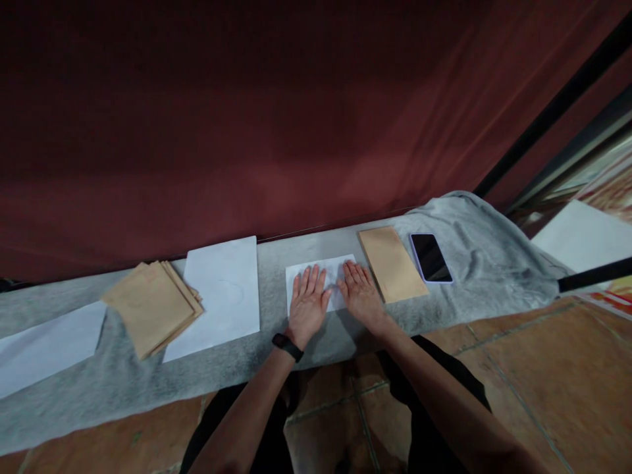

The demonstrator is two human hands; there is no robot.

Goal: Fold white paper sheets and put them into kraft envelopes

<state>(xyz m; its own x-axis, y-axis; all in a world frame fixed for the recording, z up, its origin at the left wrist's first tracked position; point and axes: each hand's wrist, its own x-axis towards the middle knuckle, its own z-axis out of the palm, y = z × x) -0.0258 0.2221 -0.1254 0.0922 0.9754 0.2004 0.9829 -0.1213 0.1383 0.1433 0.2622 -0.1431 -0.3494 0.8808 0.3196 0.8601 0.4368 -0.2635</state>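
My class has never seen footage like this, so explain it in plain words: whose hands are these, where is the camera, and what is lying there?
There is no machine: one person works bare-handed, and the single picture comes from a camera on their head, looking forward and down. The left hand and right hand lie flat on a white paper, gripping nothing. Beneath is a grey cloth. To the right are a brown envelope and a phone. To the left are a larger white sheet, a brown envelope pile partly over it, and another white sheet.
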